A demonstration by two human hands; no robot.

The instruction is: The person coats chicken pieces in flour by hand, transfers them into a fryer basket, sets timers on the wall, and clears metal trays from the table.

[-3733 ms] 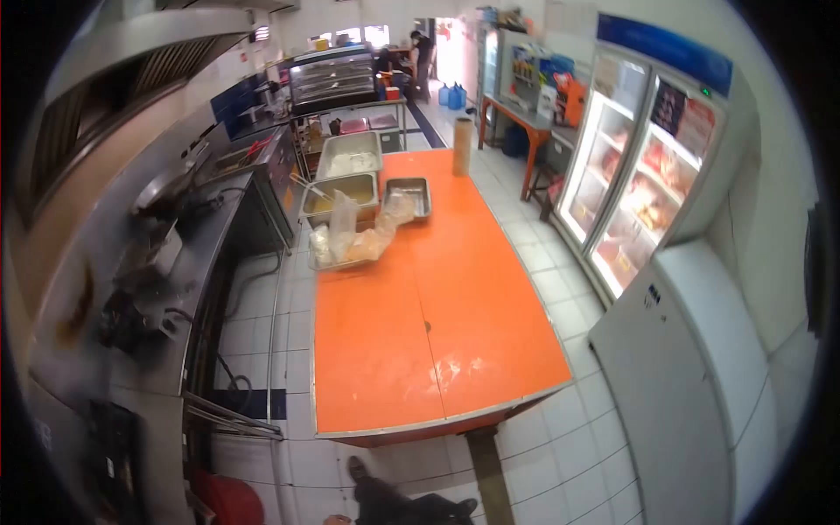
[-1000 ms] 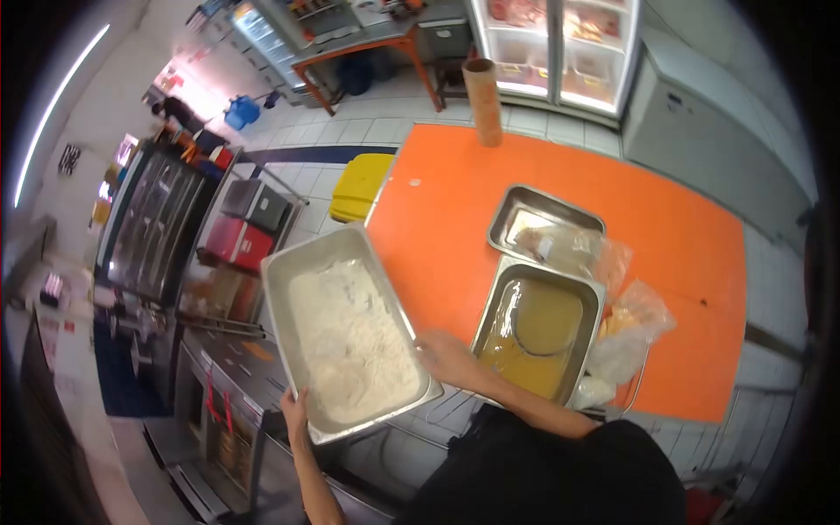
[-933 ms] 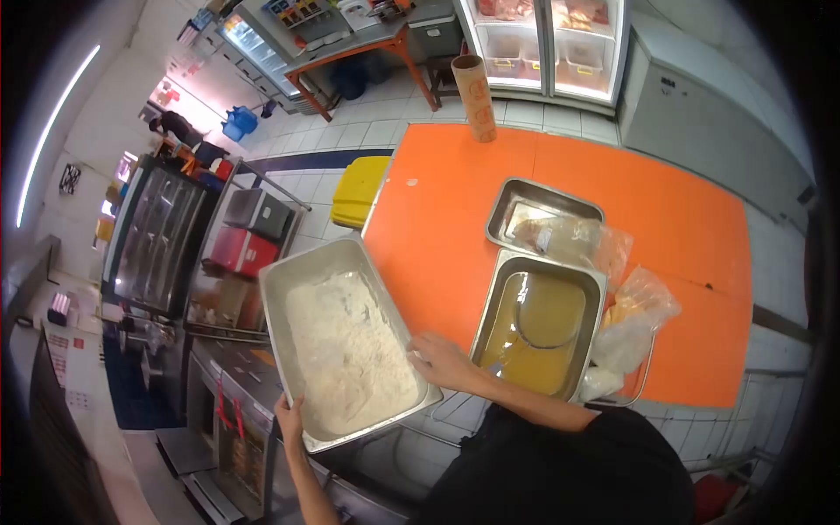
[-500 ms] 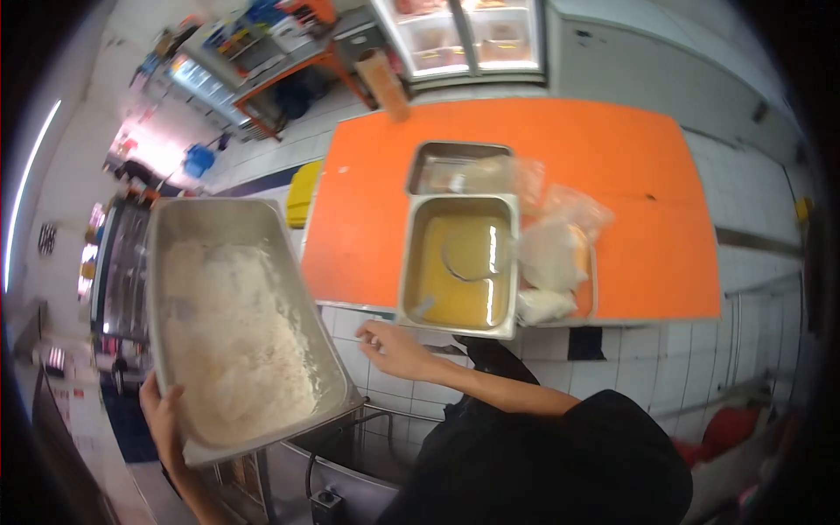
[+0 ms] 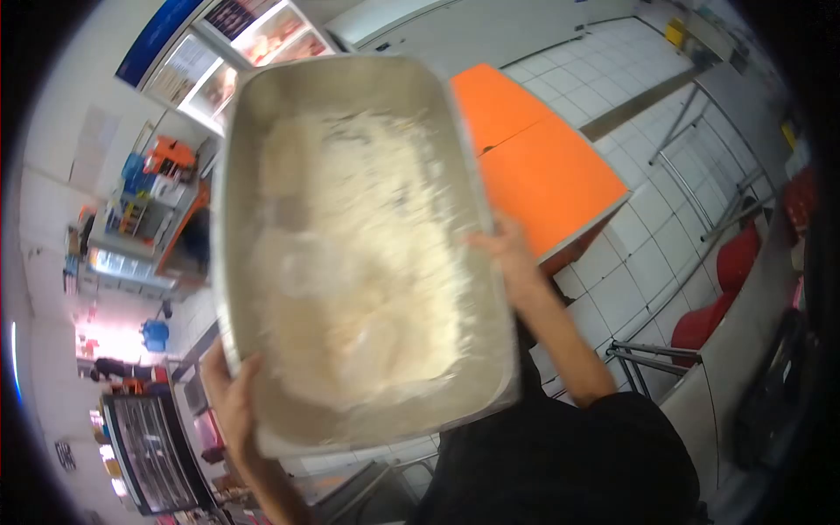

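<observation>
A deep rectangular metal pan [image 5: 241,201] fills the middle of the head view, tilted so that its inside faces me. Pale, flour-like powder [image 5: 394,236] covers its bottom, with a few dark bare streaks near the far end. A roundish translucent patch in the powder is too blurred to name. On the near left side, my left hand [image 5: 232,394] is closed around the pan's rim, thumb over the edge. My right hand [image 5: 512,258] grips the opposite rim, its thumb reaching inside and its other fingers hidden behind the wall.
Beyond the pan, an orange table [image 5: 547,166] shows at the right. Red chairs [image 5: 722,280] and a metal frame [image 5: 652,354] stand farther right. A lit fridge [image 5: 280,35] is at the back, a glass display case [image 5: 153,446] at lower left, and a distant person [image 5: 122,369] at left.
The pan has moved right and up, nearer the camera. My right hand, free before, now holds its right rim. My view has turned, and the table's metal trays are out of sight.
</observation>
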